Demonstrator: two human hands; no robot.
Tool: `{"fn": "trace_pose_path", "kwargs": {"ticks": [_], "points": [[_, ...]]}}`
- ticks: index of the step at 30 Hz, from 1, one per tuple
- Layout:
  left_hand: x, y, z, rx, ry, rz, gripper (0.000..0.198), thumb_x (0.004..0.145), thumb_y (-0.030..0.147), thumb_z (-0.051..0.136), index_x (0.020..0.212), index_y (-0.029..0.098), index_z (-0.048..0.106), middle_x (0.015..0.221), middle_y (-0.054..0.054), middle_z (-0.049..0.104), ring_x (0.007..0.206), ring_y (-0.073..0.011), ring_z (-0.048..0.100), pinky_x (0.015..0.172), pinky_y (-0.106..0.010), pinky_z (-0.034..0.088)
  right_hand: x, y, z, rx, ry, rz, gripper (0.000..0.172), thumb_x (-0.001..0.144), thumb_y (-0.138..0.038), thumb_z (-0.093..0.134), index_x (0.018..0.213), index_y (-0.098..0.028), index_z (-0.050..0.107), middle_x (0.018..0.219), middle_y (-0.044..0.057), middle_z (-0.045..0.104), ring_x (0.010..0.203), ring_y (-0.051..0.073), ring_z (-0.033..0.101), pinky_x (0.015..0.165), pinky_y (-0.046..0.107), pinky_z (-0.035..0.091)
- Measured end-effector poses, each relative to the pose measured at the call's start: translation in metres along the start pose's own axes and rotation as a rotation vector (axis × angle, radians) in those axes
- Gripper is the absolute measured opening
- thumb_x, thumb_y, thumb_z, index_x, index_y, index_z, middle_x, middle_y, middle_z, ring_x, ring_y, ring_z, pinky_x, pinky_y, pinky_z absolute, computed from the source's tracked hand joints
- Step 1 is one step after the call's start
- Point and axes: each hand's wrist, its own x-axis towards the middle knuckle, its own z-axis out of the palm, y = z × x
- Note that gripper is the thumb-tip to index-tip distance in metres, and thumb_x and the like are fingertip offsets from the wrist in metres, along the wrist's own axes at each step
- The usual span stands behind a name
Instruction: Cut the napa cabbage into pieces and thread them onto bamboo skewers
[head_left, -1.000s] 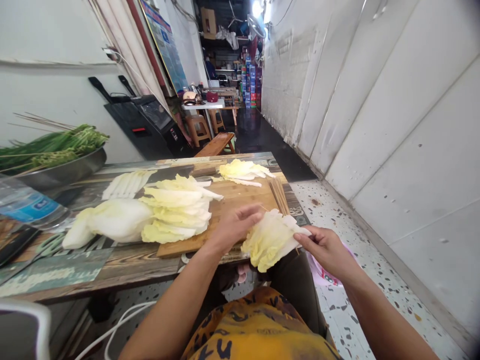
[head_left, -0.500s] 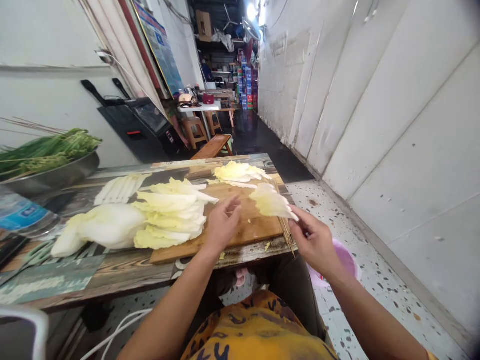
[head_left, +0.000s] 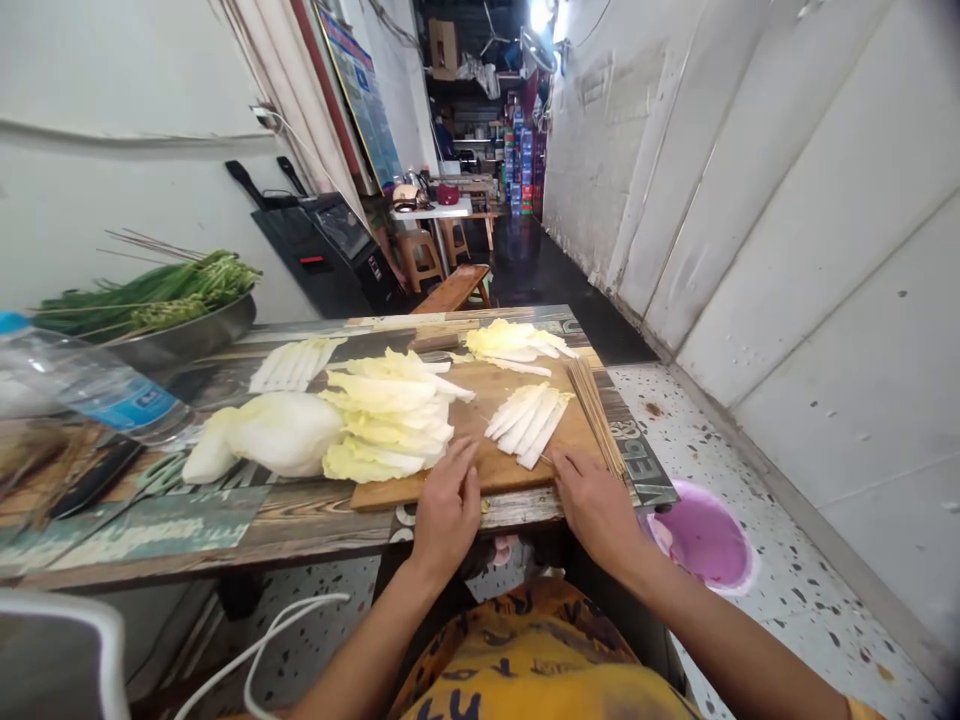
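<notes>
My right hand is at the front right of the wooden cutting board, fingers pinched on the end of a thin bamboo skewer. Most of that skewer is hidden by the hand and the cabbage strips, which lie fanned on the board just beyond. My left hand rests by the board's front edge with fingers loosely stretched, holding nothing visible. Close to its fingertips is a pile of yellow-white cabbage leaves. Another heap of cabbage pieces sits at the board's far side. Bare skewers lie in a bundle along the right edge.
Left on the table are a whole cabbage, more strips, green-handled scissors, a black-handled knife, a water bottle and a metal bowl of greens. A pink basin stands on the floor at right.
My right hand has brought the cabbage strips down from the air onto the board. My left hand has drawn back toward the board's front edge. The view has shifted leftward.
</notes>
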Motion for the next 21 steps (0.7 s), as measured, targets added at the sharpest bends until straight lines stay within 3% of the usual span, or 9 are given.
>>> {"fn": "trace_pose_path", "kwargs": {"ticks": [3,5,8,13,18,21], "points": [[0.008,0.007,0.001,0.179,-0.141,0.24,0.043,0.093,0.027,0.039,0.134,0.015,0.048,0.141,-0.011,0.047,0.134,-0.0227,0.038,0.113,-0.042,0.028,-0.009,0.004,-0.009,0.045,-0.075,0.076,0.028,0.095,-0.019,0.036,0.102,-0.014,0.063,0.094,0.012,0.067,0.077,0.022,0.063,0.068,0.031,0.048],[0.015,0.01,0.007,0.295,-0.242,0.327,0.048,0.093,0.033,0.042,0.137,0.013,0.044,0.144,-0.013,0.043,0.136,-0.0253,0.034,0.115,-0.045,0.022,-0.011,0.009,-0.013,0.128,-0.103,0.087,0.027,0.094,-0.02,0.038,0.105,-0.015,0.063,0.096,0.011,0.069,0.081,0.021,0.066,0.071,0.03,0.048],[0.02,0.01,0.018,0.393,-0.318,0.323,0.052,0.093,0.039,0.042,0.136,0.009,0.044,0.142,-0.015,0.045,0.134,-0.0275,0.037,0.113,-0.045,0.023,-0.009,0.019,-0.017,0.274,-0.129,0.097,0.028,0.094,-0.022,0.039,0.108,-0.018,0.064,0.098,0.009,0.072,0.086,0.022,0.067,0.075,0.03,0.048],[0.019,0.009,0.024,0.444,-0.319,0.294,0.056,0.093,0.046,0.039,0.136,0.01,0.042,0.142,-0.014,0.045,0.133,-0.0275,0.036,0.109,-0.045,0.025,-0.005,0.033,-0.014,0.43,-0.176,0.065,0.034,0.094,-0.033,0.037,0.094,-0.019,0.068,0.089,0.007,0.073,0.081,0.022,0.068,0.072,0.031,0.05],[0.031,0.014,0.018,0.468,-0.348,0.331,0.067,0.088,0.062,0.036,0.131,0.012,0.045,0.132,-0.014,0.053,0.122,-0.0271,0.044,0.098,-0.042,0.034,-0.004,0.051,0.005,0.439,-0.039,0.043,0.036,0.089,-0.045,0.041,0.088,-0.022,0.069,0.088,0.006,0.075,0.078,0.022,0.071,0.069,0.03,0.055],[0.039,0.012,0.015,0.469,-0.332,0.359,0.072,0.087,0.066,0.032,0.132,0.011,0.043,0.129,-0.014,0.054,0.119,-0.0257,0.045,0.1,-0.04,0.033,0.0,0.063,0.014,0.387,0.008,0.0,0.034,0.086,-0.047,0.044,0.089,-0.024,0.069,0.088,0.005,0.075,0.076,0.023,0.072,0.066,0.031,0.058]]}}
